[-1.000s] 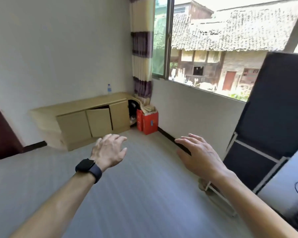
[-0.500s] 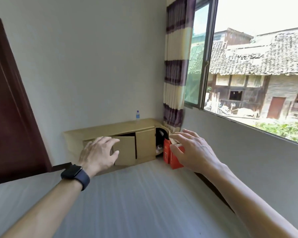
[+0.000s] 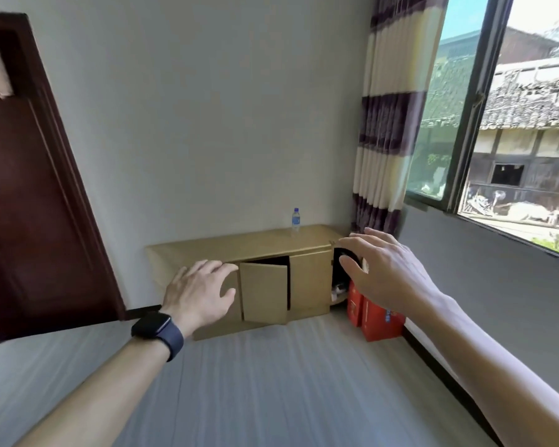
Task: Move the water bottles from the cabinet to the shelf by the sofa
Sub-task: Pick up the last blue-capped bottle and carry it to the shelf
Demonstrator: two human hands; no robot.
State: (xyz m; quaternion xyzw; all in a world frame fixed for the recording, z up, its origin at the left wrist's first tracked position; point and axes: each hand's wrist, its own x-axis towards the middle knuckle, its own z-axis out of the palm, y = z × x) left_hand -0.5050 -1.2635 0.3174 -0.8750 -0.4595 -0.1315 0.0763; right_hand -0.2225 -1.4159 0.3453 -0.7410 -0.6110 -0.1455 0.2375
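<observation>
One small clear water bottle [image 3: 295, 220] with a blue cap and label stands upright on top of a low tan cabinet [image 3: 259, 245] against the far wall. The cabinet's middle door [image 3: 263, 293] hangs ajar, dark inside. My left hand [image 3: 200, 291], with a dark watch on the wrist, is held out in the air with fingers spread and holds nothing. My right hand [image 3: 388, 272] is likewise stretched forward, fingers relaxed, empty. Both hands are well short of the cabinet. No shelf or sofa is in view.
Two red boxes [image 3: 373, 317] stand on the floor by the cabinet's right end, under a striped curtain [image 3: 391, 124]. A dark brown door [image 3: 29, 188] is at the left. A large window [image 3: 513, 124] runs along the right wall. Grey floor [image 3: 271, 382] lies between me and the cabinet.
The view has swung left and come nearer to the cabinet; the dark chair at the right has dropped out of sight. Both hands stay raised and empty.
</observation>
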